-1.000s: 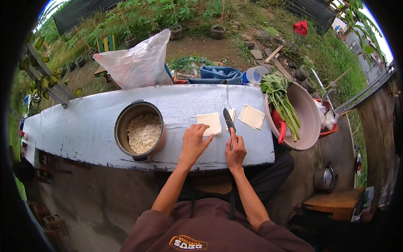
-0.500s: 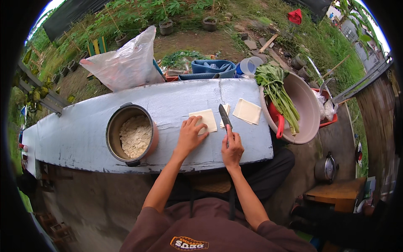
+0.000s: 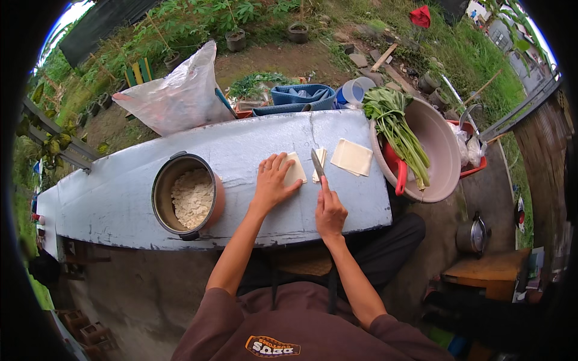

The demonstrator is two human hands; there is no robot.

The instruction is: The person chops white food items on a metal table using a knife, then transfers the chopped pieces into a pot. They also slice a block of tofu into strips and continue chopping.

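My left hand (image 3: 274, 183) lies flat on a pale square sheet (image 3: 295, 169) on the light blue slab (image 3: 241, 144). My right hand (image 3: 330, 210) grips a knife (image 3: 317, 165), index finger along its back, blade pointing away just right of that sheet. A thin cut strip (image 3: 321, 157) lies beside the blade. Another pale square stack (image 3: 351, 157) rests further right. A metal pot (image 3: 183, 195) with white cut pieces stands to the left of my left hand.
A large brown basin (image 3: 442, 156) with green leafy stalks (image 3: 397, 129) and a red handle sits at the slab's right end. Behind the slab are a white plastic sack (image 3: 177, 96), a blue basket (image 3: 298, 96) and a clear jug (image 3: 354, 91). A lidded pot (image 3: 472, 234) stands on the ground at right.
Both hands stay on the sheet and knife; the knife has shifted slightly toward the sheet's right edge. The view has tilted a little.
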